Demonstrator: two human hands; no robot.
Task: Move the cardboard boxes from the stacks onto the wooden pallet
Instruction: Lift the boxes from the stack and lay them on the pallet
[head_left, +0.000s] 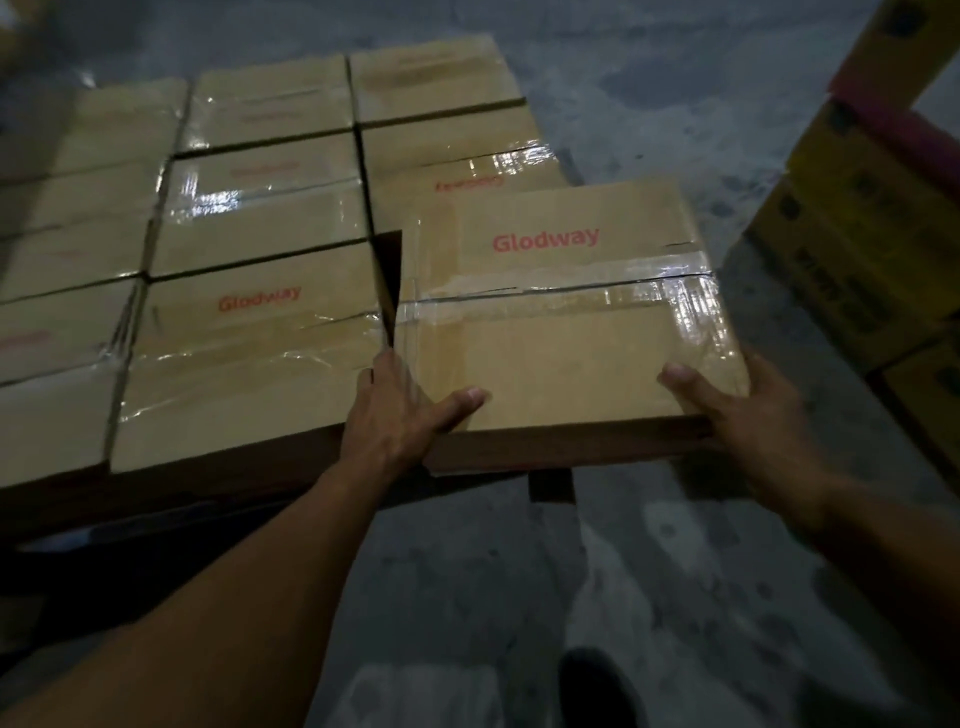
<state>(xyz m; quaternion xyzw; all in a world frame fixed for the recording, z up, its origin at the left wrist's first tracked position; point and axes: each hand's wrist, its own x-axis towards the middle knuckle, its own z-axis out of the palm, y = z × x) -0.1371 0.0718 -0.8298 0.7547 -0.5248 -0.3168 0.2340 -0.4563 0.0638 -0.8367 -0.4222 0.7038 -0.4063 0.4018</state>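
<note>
Dim grey concrete floor (649, 83) surrounds a block of taped cardboard boxes, and both hands grip one more box at its near right corner.

Left hand (400, 410) clamps the near-left corner of the held box (561, 312), thumb lying on top and fingers down the left side; right hand (748, 410) clamps the near-right corner, thumb on top, fingers under the edge. Red "Glodway" lettering and a shiny tape strip lie just beyond both thumbs. To the left of the left hand, the stacked boxes (249, 332) sit in tight rows, with a narrow dark gap beside the held box. Whatever bears them is hidden in shadow. Yellow cartons (862, 228) stand beyond the right hand. A dark shoe (597, 686) shows below the forearms.
</note>
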